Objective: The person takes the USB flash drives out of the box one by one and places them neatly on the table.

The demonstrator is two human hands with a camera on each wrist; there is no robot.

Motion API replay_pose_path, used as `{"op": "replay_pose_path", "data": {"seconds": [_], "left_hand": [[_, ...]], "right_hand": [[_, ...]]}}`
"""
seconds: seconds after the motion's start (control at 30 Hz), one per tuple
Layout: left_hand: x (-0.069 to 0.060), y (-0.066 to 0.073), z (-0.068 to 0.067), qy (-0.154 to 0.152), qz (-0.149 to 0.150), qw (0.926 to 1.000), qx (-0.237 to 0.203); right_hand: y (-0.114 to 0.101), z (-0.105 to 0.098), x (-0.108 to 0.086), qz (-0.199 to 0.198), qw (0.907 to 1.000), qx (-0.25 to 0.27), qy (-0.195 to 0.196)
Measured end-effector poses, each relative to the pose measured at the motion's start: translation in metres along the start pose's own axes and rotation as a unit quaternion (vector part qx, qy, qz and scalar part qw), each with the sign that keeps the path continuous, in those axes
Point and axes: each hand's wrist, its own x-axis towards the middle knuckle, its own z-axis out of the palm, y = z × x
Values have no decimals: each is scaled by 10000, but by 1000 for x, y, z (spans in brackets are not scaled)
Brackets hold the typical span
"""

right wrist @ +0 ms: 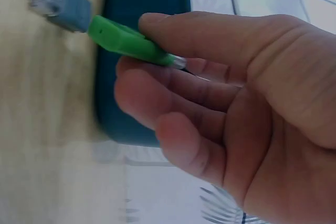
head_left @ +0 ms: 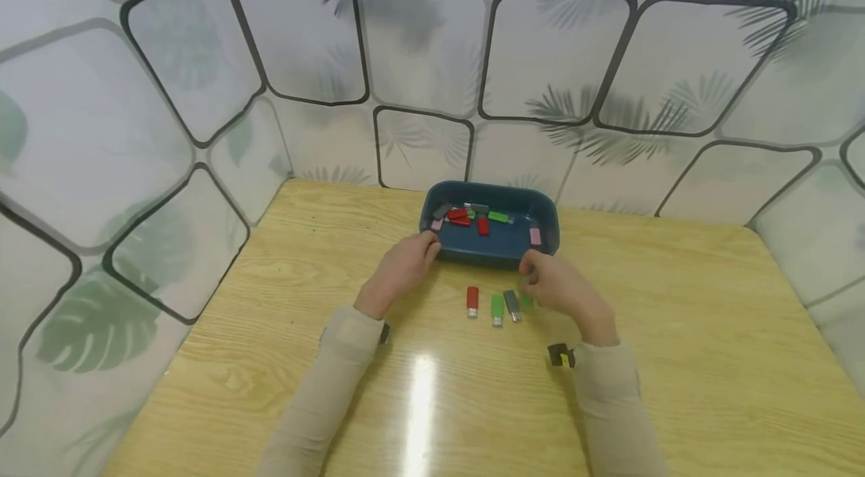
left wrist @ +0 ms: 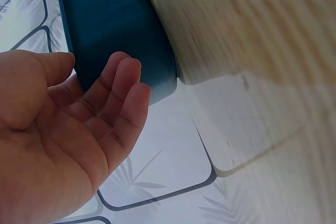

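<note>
Head view: left hand (head_left: 405, 267) grips the tray (head_left: 481, 258); left wrist view: thumb (left wrist: 59, 68) at its rim (left wrist: 63, 14); right wrist view: right hand (right wrist: 252, 98) pinches a green USB drive (right wrist: 126, 41) outside it, a transfer seemingly in hand, next needing a steady pinch.

tray (head_left: 507, 243): on table (head_left: 203, 387) | wall (head_left: 426, 34): behind tray | USB sticks (head_left: 511, 304): some inside, others before

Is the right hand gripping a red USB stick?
No, the right wrist view shows the right hand pinching a green USB stick between thumb and fingers.
</note>
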Motion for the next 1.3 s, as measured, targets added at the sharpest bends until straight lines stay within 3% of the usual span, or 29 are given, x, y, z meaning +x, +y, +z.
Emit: {"op": "replay_pose_path", "data": {"seconds": [0.3, 0.6, 0.83, 1.3], "left_hand": [[-1, -1, 1, -22, -15, 10000, -15], [-2, -1, 2, 8, -1, 10000, -46], [-1, -2, 3, 27, 74, 10000, 36], [0, -2, 2, 33, 61, 10000, 4]], "right_hand": [[5, 12, 5, 178, 9993, 144, -309], [6, 14, 3, 80, 9982, -421, -430], [6, 15, 0, 608, 9948, -101, -813], [6, 14, 0, 867, 9920, -22, -920]]}}
